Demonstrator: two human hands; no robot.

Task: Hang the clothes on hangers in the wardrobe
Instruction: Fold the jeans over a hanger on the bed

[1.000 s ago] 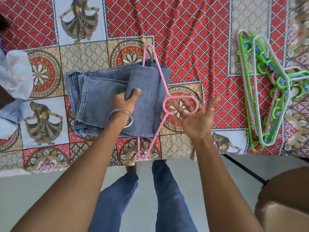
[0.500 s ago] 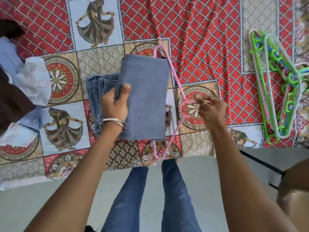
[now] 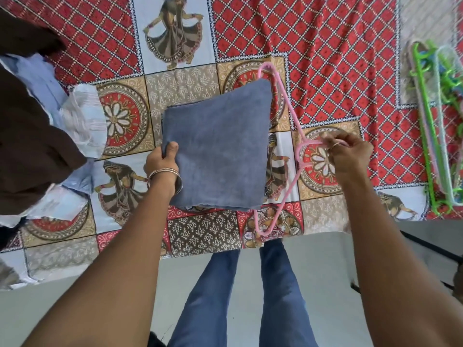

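Folded blue jeans (image 3: pixel 218 151) hang over the bar of a pink hanger (image 3: pixel 288 113), lifted above the patterned bedspread (image 3: pixel 313 41). My left hand (image 3: pixel 162 159) grips the left edge of the jeans, thumb on top. My right hand (image 3: pixel 350 154) is closed on the hanger's hook, to the right of the jeans. The hanger's lower end shows below the jeans near the bed's front edge.
A bunch of green, pink and pale hangers (image 3: pixel 436 126) lies on the bed at the far right. A pile of brown and light blue clothes (image 3: pixel 37 126) sits at the left. My legs (image 3: pixel 245 296) stand on grey floor beneath the bed edge.
My right hand went from open to closed on the hanger's hook. The jeans and hanger rose off the bed, the folded jeans now draped over the hanger.
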